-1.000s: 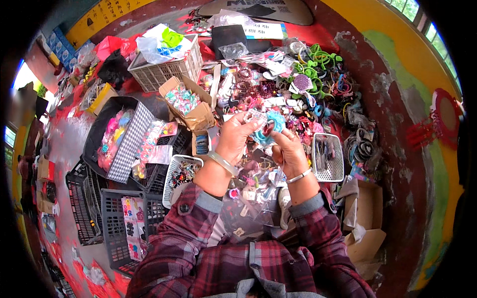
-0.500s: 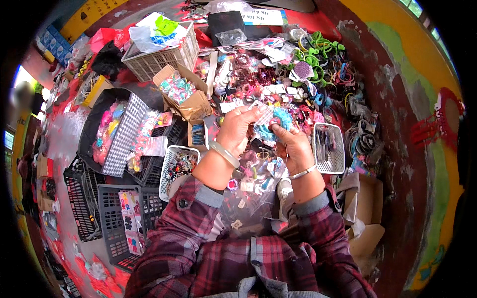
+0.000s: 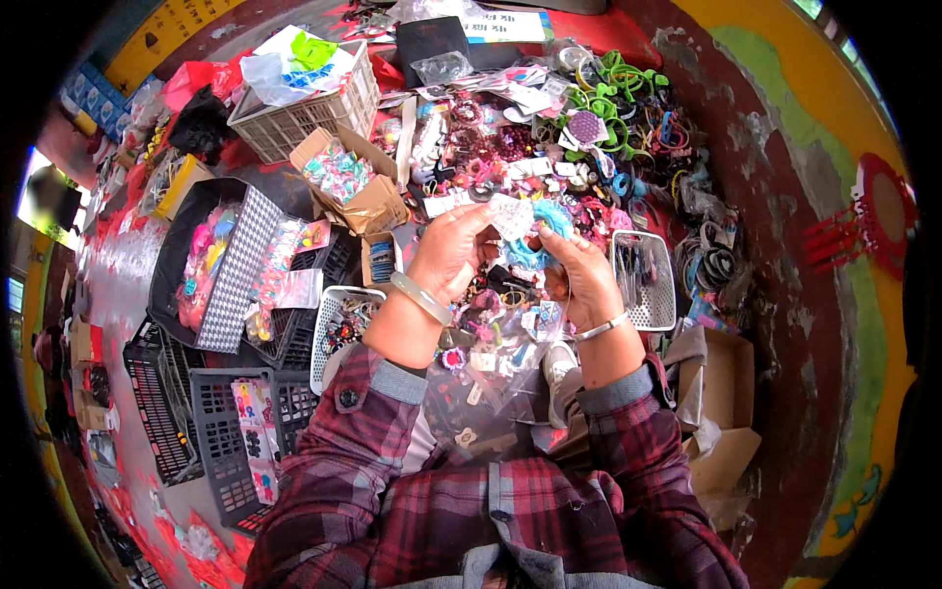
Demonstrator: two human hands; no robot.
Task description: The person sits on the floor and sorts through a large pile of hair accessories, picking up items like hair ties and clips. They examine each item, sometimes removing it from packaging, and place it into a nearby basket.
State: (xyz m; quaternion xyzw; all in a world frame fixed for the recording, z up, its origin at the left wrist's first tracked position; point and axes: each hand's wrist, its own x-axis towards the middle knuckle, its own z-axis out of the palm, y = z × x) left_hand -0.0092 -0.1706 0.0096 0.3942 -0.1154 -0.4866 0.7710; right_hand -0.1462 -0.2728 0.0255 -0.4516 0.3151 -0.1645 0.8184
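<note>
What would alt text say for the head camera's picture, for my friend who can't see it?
A person's left hand pinches a small pale card or packet and the right hand a ruffled light-blue ring, above a heap of colourful accessories. A white basket stands at right; an open cardboard box of pastel pieces sits at upper left.

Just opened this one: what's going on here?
A person in a plaid shirt holds small items over a cluttered pile of accessories. The left hand pinches a pale patterned piece, perhaps a card or packet; the right hand grips a light-blue ruffled ring right beside it. White baskets holding small items stand on either side, and green bands lie farther back, to the right.
</note>
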